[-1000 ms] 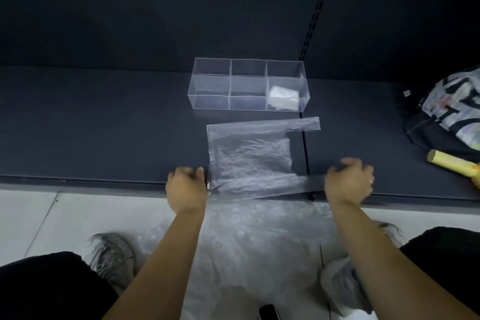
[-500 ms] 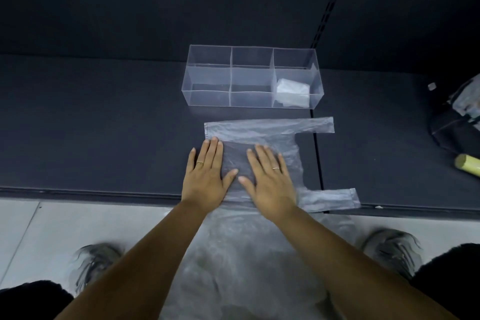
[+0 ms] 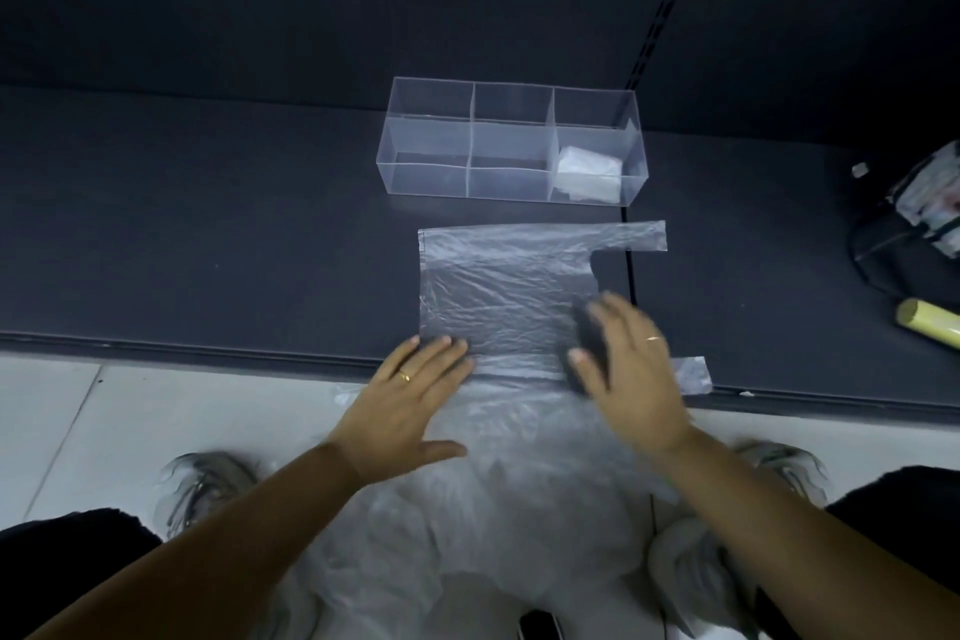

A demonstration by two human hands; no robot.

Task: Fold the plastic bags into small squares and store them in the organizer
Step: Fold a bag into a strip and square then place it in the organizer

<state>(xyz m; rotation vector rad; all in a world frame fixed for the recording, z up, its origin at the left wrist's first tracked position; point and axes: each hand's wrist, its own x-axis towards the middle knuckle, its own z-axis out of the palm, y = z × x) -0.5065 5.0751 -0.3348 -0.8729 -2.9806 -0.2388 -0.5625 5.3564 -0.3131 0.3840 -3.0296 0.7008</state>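
A clear plastic bag [image 3: 511, 286] lies flat on the dark shelf [image 3: 208, 250], its two handles pointing right. My left hand [image 3: 410, 390] lies flat with straight fingers on the bag's near left corner at the shelf edge. My right hand [image 3: 626, 359] is spread flat over the bag's near right part, blurred by motion. Behind the bag stands the clear organizer [image 3: 511, 146] with three compartments. A folded white bag [image 3: 589, 172] sits in its right compartment; the other two hold nothing.
A heap of loose clear plastic bags [image 3: 493, 509] lies on the pale floor between my knees and shoes. At the right of the shelf are a dark patterned bag [image 3: 914, 224] and a yellow roll [image 3: 930, 327]. A slotted upright [image 3: 670, 0] rises behind.
Both hands slid apart from the bag's middle: the left back to the near left corner, the right toward the near right. A second ago they pinched the bag's near edge.
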